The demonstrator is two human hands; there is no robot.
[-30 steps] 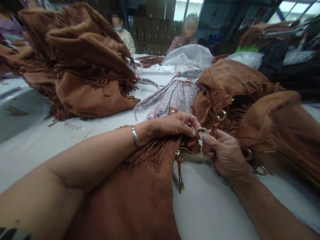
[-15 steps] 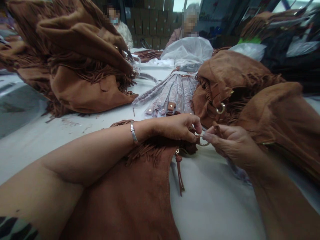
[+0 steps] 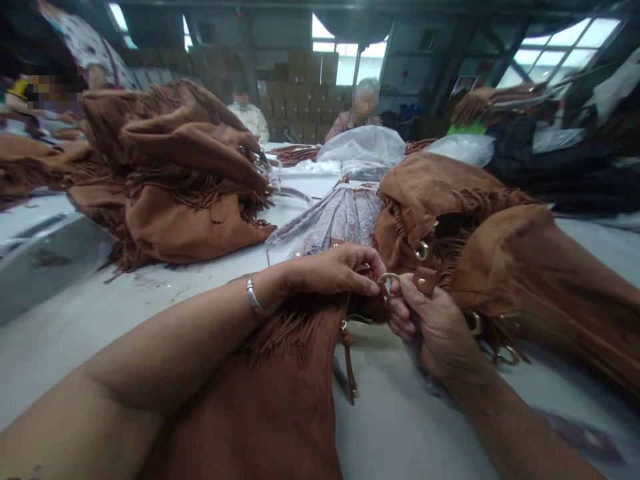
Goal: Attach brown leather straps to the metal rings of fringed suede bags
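Note:
A brown suede fringed bag (image 3: 260, 400) lies in front of me on the table, with a zip pull (image 3: 349, 367) hanging from its edge. My left hand (image 3: 340, 270) is closed, pinching the leather tab of a gold metal ring (image 3: 389, 277) at the bag's far corner. Closed as well, my right hand (image 3: 433, 327) grips a strap whose brown leather end (image 3: 425, 281) with a gold stud sticks up above the thumb. Its fingertips touch the ring. Part of the strap's plastic-wrapped length shows below this hand; the fingers hide how strap and ring meet.
Piled fringed bags stand at left (image 3: 190, 220) and at right (image 3: 450, 193). Plastic-wrapped straps (image 3: 345, 213) fan out between them. A grey tray (image 3: 55, 267) is at the left edge. Several people sit or stand beyond the table; stacked cartons (image 3: 300, 93) are behind.
The view has tilted up, showing more of the room. My right hand has turned, and the strap's studded leather end now shows above its thumb, close to the ring.

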